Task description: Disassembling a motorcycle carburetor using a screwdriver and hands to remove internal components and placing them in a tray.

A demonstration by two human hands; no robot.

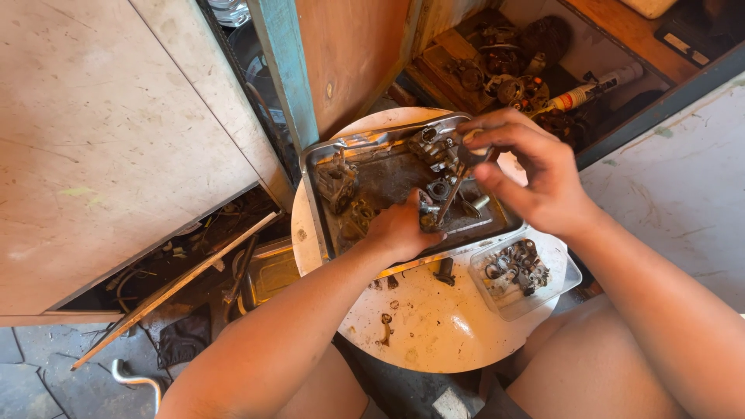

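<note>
My left hand (400,229) is closed around a small grey metal part (427,213) over a dirty metal tray (314,174). My right hand (535,167) pinches the handle of a thin screwdriver (452,192), its tip angled down into that part. The tray rests on a round white stool top (434,326). Other grimy engine pieces lie in the tray: a carburettor body (335,182) at the left and another metal assembly (434,146) under my right fingers.
A clear plastic box (566,275) of small metal parts sits at the stool's right edge. A dark bolt (445,270) lies on the stool. A wooden compartment (512,62) of oily parts and a tube is behind; a flat metal tin (272,271) and scraps lie on the floor at left.
</note>
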